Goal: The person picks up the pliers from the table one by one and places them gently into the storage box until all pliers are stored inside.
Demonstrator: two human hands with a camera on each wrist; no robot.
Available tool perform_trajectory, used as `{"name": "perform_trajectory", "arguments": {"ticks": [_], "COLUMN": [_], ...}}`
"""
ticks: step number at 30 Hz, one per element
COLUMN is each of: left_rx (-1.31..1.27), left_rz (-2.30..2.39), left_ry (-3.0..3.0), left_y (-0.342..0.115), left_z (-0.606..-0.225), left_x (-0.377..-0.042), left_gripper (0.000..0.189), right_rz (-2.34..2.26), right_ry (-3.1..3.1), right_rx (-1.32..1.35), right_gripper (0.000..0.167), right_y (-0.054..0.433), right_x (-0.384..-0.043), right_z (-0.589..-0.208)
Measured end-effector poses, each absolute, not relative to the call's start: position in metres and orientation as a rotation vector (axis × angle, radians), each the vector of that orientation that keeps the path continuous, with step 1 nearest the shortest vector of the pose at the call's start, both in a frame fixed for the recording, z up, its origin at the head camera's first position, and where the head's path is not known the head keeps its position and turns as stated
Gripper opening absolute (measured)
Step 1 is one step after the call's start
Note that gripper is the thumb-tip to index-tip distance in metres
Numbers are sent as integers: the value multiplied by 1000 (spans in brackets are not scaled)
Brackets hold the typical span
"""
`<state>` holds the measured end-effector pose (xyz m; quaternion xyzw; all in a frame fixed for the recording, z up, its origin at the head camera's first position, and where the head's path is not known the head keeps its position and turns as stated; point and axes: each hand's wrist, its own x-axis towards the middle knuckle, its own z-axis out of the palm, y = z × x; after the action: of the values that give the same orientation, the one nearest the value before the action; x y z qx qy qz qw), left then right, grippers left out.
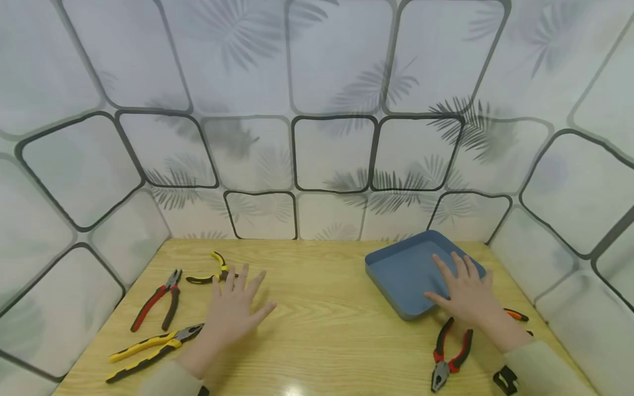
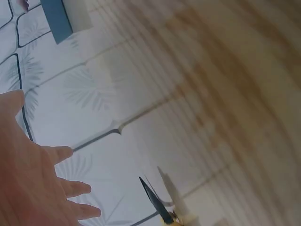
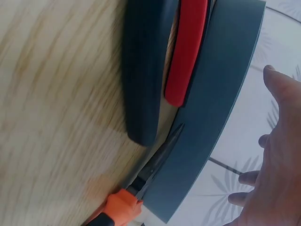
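Observation:
My left hand [image 1: 235,308] is spread palm down over the left side of the table, holding nothing. Its fingertips overlap small yellow-and-black pliers [image 1: 200,280] in the head view; their dark handle tip shows low in the left wrist view. Just left of that hand lie larger yellow-and-black pliers [image 1: 190,333]. Fingers apart, my right hand [image 1: 468,294] hovers over the near right part of a blue tray [image 1: 403,283] and grips nothing. Red-and-black pliers [image 1: 441,368] lie below it, handles toward the tray. Orange-handled pliers [image 3: 123,205] are partly hidden behind the right forearm in the head view.
Another pair of red-and-black pliers [image 1: 151,303] lies at the far left of the wooden table [image 1: 317,308]. Patterned white cloth walls [image 1: 327,214] stand along the back and both sides. The tray sits at the back right, turned at an angle.

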<state>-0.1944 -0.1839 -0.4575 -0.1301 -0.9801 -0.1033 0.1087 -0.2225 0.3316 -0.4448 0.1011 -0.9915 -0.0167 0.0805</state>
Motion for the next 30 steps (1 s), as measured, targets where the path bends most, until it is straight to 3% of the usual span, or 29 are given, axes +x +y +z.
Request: {"name": "perform_trajectory", "arguments": {"ticks": [30], "left_rx": [-620], "left_rz": [-375], "left_ry": [-2924], "left_y": [-112], "left_z": [-460], "left_x": [-230], "left_gripper": [72], "right_rz": [18], "right_ry": [-3020], "right_rx": [161], "right_gripper": [96], "right_y": [366], "right_x": [-242], "right_z": [-446]}}
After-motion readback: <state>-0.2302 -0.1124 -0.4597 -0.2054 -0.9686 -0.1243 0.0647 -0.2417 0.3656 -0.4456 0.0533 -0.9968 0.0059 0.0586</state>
